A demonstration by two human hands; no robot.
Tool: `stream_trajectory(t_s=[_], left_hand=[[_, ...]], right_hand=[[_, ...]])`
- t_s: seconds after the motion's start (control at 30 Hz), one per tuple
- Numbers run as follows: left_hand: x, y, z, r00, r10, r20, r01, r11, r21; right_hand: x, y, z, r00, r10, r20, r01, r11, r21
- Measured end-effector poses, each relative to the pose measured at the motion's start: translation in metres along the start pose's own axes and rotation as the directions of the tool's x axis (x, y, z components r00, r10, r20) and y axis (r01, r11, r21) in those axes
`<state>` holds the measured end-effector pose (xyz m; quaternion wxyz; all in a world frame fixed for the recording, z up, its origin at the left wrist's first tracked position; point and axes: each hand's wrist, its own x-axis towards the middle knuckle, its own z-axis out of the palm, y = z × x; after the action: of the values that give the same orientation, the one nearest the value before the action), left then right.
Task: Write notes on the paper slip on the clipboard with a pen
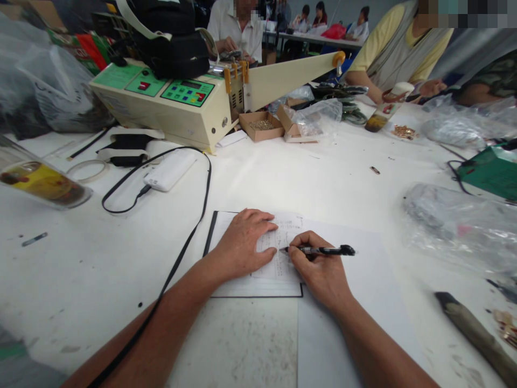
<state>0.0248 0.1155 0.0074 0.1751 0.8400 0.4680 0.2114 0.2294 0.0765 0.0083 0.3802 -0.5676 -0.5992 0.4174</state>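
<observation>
My right hand (321, 272) grips a black pen (329, 250), its tip on a small sheet of paper (283, 264) covered in handwriting. The sheet lies on a notebook with a dark edge (258, 291). My left hand (246, 242) rests flat on the left part of the sheet, fingers stretched out and holding nothing. Under my right hand and forearm lies a larger white sheet (371, 269). A black cable (189, 237) runs across my left forearm to a white power bank (172, 170).
A cream machine with green panels (161, 102) stands at the back left, a black bag (169, 43) on top. Small cardboard boxes (262, 129) sit beside it. Drinking cups (44, 183), plastic bags (448, 226) and a dark-ended tool (472, 328) lie around. People sit across the table.
</observation>
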Motion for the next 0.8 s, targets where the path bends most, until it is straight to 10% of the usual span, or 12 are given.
stream_trajectory(t_s=[0.8], left_hand=[[0.0004, 0.0002, -0.0009, 1.0, -0.007, 0.004, 0.007, 1.0, 0.005]], right_hand=[[-0.0003, -0.0007, 0.0001, 1.0, 0.005, 0.005, -0.005, 1.0, 0.002]])
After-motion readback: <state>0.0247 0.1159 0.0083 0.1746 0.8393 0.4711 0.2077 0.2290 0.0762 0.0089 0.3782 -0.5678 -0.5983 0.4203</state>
